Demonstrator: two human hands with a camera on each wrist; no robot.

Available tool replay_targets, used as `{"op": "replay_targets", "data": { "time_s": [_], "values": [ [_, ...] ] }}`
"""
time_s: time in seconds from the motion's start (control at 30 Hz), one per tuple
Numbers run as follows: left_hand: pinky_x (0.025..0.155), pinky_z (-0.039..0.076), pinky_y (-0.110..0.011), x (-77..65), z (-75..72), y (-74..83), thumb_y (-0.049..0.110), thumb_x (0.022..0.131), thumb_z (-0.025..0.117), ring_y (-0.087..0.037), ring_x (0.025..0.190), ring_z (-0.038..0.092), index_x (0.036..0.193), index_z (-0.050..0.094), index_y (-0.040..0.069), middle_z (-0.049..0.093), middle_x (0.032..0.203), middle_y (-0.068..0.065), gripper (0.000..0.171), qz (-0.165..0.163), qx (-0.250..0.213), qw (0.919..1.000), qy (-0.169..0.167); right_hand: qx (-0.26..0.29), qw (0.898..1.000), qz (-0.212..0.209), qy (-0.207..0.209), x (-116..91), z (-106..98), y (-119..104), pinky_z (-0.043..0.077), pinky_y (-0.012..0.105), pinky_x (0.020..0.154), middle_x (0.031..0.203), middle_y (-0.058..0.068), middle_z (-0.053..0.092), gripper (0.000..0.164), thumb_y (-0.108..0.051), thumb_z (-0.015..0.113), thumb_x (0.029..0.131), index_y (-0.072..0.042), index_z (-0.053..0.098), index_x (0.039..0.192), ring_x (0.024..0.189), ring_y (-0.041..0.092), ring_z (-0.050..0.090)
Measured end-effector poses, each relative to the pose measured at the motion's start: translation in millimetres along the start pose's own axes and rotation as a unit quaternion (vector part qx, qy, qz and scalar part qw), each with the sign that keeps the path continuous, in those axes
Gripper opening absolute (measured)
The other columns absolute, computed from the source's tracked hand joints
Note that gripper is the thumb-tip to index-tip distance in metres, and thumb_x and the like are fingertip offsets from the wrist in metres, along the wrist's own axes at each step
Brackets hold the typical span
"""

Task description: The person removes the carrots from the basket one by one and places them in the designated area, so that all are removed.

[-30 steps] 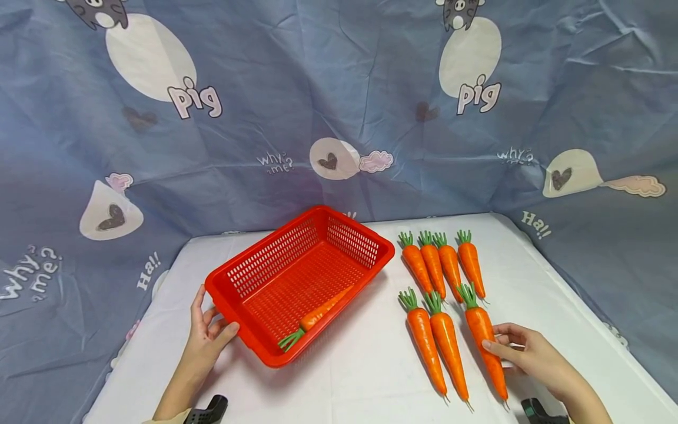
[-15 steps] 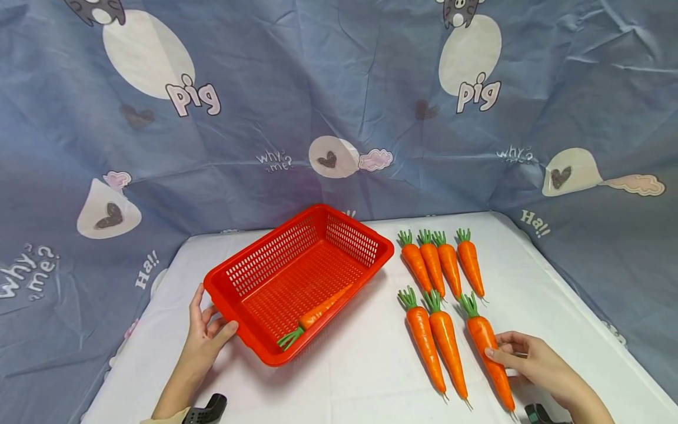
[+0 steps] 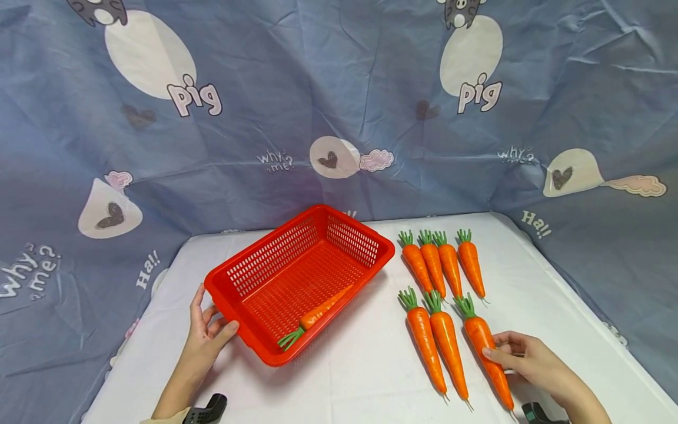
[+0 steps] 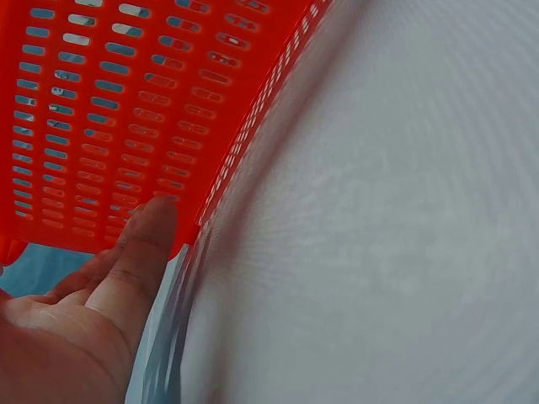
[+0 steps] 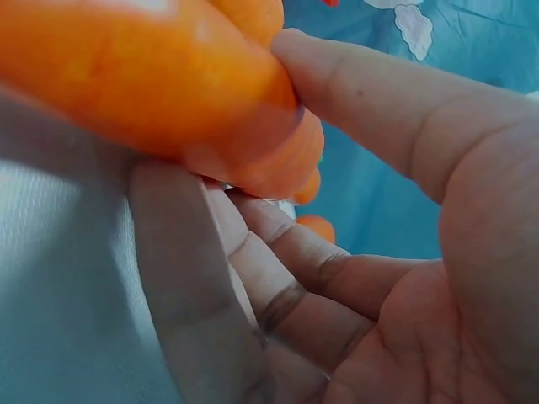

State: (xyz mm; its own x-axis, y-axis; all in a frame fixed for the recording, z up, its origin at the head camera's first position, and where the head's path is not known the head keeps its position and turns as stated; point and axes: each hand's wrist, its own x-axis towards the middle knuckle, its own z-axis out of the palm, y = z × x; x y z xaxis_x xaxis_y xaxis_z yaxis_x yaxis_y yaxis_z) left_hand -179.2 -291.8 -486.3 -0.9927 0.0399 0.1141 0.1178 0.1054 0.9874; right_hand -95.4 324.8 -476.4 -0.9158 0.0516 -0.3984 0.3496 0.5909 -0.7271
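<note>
At the table's right side my right hand [image 3: 529, 359] holds a long orange carrot [image 3: 481, 335] with a green top, thumb over it and fingers along its far side. The right wrist view shows the carrot [image 5: 168, 84] between thumb and fingers; its ends are out of that view. My left hand [image 3: 203, 335] grips the near left end of a red plastic basket [image 3: 225, 300], with the thumb at the rim. In the left wrist view, the left hand [image 4: 101, 311] touches the perforated basket [image 4: 109, 227]. Inside the basket lies one carrot [image 3: 318, 313], along its near side.
Just left of the held carrot lie two carrots [image 3: 424, 341] [image 3: 449, 347]. Several more carrots [image 3: 415, 265] form a row behind them. A white cloth [image 3: 365, 377] covers the table. A blue printed curtain [image 3: 254, 76] hangs behind and beside it.
The right hand has brought its carrot slightly nearer to me, away from the back row, then a touch left. The left hand and the basket have stayed in place.
</note>
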Motion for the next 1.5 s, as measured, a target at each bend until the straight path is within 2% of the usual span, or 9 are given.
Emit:
{"op": "replay_targets", "data": {
  "time_s": [0.13, 0.27, 0.4, 0.8, 1.1, 1.27, 1.5],
  "values": [
    [0.091, 0.059, -0.016, 0.2, 0.1, 0.1, 0.007, 0.101, 0.069, 0.006, 0.116, 0.066, 0.171, -0.01, 0.034, 0.046, 0.146, -0.007, 0.109, -0.003, 0.004, 1.0, 0.002, 0.0, 1.0, -0.002, 0.003, 2, 2, -3, 0.053, 0.027, 0.071, 0.1, 0.002, 0.069, 0.067, -0.045, 0.073, 0.101, 0.009, 0.058, 0.137, 0.09, 0.016, 0.061],
    [0.091, 0.059, -0.016, 0.0, 0.1, -0.1, 0.007, 0.101, 0.069, 0.006, 0.116, 0.066, 0.171, -0.01, 0.034, 0.044, 0.146, -0.009, 0.109, -0.005, 0.004, 1.0, 0.003, 0.016, 1.0, -0.011, -0.001, 2, 6, -7, 0.058, 0.029, 0.07, 0.096, 0.003, 0.069, 0.066, -0.043, 0.074, 0.101, 0.009, 0.056, 0.137, 0.085, 0.016, 0.064],
    [0.091, 0.059, -0.016, 0.0, 0.3, 0.0, 0.008, 0.101, 0.069, 0.007, 0.116, 0.066, 0.171, -0.011, 0.034, 0.042, 0.149, -0.013, 0.109, -0.008, 0.008, 0.9999, 0.004, 0.043, 0.999, -0.019, -0.008, 3, 10, -10, 0.064, 0.032, 0.073, 0.095, 0.005, 0.07, 0.066, -0.038, 0.074, 0.101, 0.012, 0.052, 0.138, 0.085, 0.017, 0.067],
    [0.091, 0.058, -0.015, 0.9, 0.8, 1.4, 0.01, 0.101, 0.07, 0.009, 0.115, 0.065, 0.171, -0.01, 0.036, 0.043, 0.149, -0.01, 0.11, -0.013, 0.013, 0.9998, 0.004, 0.056, 0.997, -0.038, -0.02, 2, 12, -11, 0.066, 0.034, 0.075, 0.094, 0.006, 0.069, 0.067, -0.036, 0.073, 0.103, 0.013, 0.049, 0.141, 0.086, 0.018, 0.07],
    [0.092, 0.057, -0.015, 0.2, 0.2, 1.2, 0.012, 0.101, 0.07, 0.008, 0.115, 0.065, 0.171, -0.01, 0.036, 0.042, 0.151, -0.015, 0.109, -0.012, 0.02, 0.9997, 0.006, 0.042, 0.999, -0.022, -0.012, 3, 9, -10, 0.065, 0.033, 0.075, 0.095, 0.006, 0.071, 0.065, -0.041, 0.07, 0.104, 0.01, 0.053, 0.142, 0.087, 0.018, 0.071],
    [0.092, 0.058, -0.015, 0.1, -0.1, 1.3, 0.01, 0.101, 0.07, 0.008, 0.116, 0.065, 0.171, -0.011, 0.033, 0.042, 0.151, -0.014, 0.11, -0.006, 0.018, 0.9998, 0.003, 0.044, 0.998, -0.041, -0.012, 0, 4, -9, 0.065, 0.032, 0.075, 0.1, 0.007, 0.074, 0.061, -0.036, 0.068, 0.106, 0.01, 0.052, 0.142, 0.087, 0.017, 0.073],
    [0.091, 0.058, -0.015, 0.6, -0.1, -0.1, 0.008, 0.101, 0.07, 0.008, 0.117, 0.065, 0.171, -0.012, 0.032, 0.04, 0.153, -0.018, 0.11, -0.001, 0.016, 0.9999, 0.003, 0.023, 0.998, -0.058, 0.017, -2, -6, -17, 0.064, 0.03, 0.072, 0.093, 0.007, 0.071, 0.056, -0.033, 0.067, 0.107, 0.009, 0.055, 0.142, 0.081, 0.013, 0.068]
  ]
}}
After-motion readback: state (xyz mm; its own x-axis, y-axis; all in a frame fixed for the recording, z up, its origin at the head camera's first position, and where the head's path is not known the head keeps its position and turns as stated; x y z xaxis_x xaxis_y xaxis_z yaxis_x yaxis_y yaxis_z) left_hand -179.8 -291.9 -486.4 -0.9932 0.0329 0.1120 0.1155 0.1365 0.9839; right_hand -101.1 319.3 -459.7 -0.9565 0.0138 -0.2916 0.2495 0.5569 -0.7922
